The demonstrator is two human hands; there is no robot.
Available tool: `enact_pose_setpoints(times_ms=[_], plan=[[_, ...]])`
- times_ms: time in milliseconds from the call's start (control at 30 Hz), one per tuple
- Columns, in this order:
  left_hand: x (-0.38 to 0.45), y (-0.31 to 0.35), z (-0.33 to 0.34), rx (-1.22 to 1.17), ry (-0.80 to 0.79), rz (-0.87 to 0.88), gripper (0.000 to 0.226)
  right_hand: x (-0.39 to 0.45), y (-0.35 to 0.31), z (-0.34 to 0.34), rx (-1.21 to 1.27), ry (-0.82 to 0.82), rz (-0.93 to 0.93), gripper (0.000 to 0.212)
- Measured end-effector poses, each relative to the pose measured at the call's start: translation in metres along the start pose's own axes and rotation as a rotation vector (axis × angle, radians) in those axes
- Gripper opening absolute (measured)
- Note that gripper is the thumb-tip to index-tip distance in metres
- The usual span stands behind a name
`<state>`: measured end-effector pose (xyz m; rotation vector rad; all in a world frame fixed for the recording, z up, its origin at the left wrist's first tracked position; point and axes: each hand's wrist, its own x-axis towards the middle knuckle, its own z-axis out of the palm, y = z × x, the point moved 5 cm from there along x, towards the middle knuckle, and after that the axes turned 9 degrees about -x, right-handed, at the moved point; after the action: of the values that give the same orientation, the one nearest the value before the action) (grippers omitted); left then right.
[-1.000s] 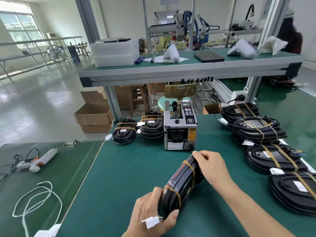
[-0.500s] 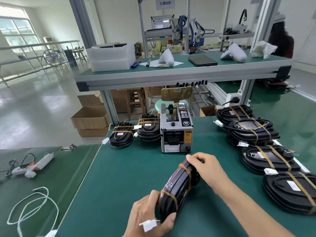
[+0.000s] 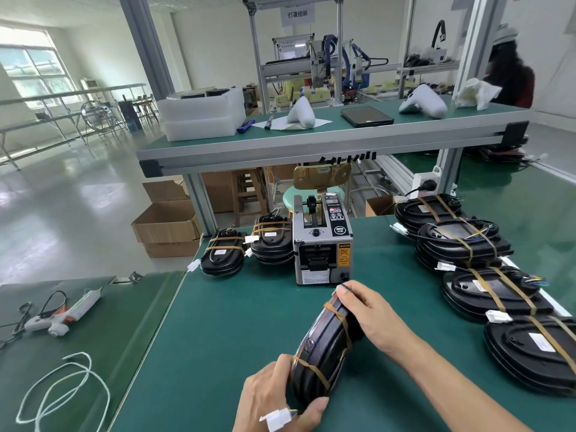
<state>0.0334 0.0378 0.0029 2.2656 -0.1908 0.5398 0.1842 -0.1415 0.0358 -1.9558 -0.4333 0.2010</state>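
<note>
1. The green workbench (image 3: 233, 322) filled the lower part of the view, with a second green-topped shelf (image 3: 311, 141) raised behind it.
2. A row of black taped housings (image 3: 486, 294) lay along the bench's right side, overlapping one another, each bound with brown tape strips.
3. A grey tape dispenser (image 3: 322, 244) stood upright near the bench's far edge, with two smaller black stacks (image 3: 246, 247) just beside it on its left.
4. The black housing (image 3: 324, 347) in hand stood on its edge on the bench, tilted, in front of the dispenser and apart from it, with brown tape bands across both ends.
5. The right hand (image 3: 371, 313) gripped the housing's far end, fingers curled over the top edge.
6. The left hand (image 3: 271, 397) held the near end, thumb pressed under its lower rim.
7. A white connector (image 3: 278, 418) on thin coloured wires rested against the left hand's fingers.
</note>
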Motion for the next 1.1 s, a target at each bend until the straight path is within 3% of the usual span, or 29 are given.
enact_pose_setpoints(times_ms=[200,333,533,800,967,1100], plan=[[0.001,0.004,0.008,-0.005,-0.061,0.011,0.094,0.012,-0.027,-0.016,-0.227,-0.086,-0.099,0.029],[0.001,0.000,0.010,0.020,-0.094,-0.012,0.108,0.003,-0.060,-0.016,-0.491,-0.051,-0.322,0.033],[0.001,-0.008,0.014,0.022,-0.093,0.005,0.099,-0.034,-0.083,0.012,-0.730,-0.009,-0.644,0.031],[0.000,-0.013,0.024,0.164,-0.159,0.088,0.032,-0.068,-0.091,0.045,-0.832,-0.073,-1.016,0.031],[0.002,-0.025,0.030,0.091,-0.050,0.045,0.063,-0.068,-0.091,0.046,-0.832,-0.024,-0.995,0.032],[0.000,-0.027,0.026,0.070,-0.016,0.071,0.053,-0.071,-0.091,0.051,-0.871,-0.011,-0.996,0.035]])
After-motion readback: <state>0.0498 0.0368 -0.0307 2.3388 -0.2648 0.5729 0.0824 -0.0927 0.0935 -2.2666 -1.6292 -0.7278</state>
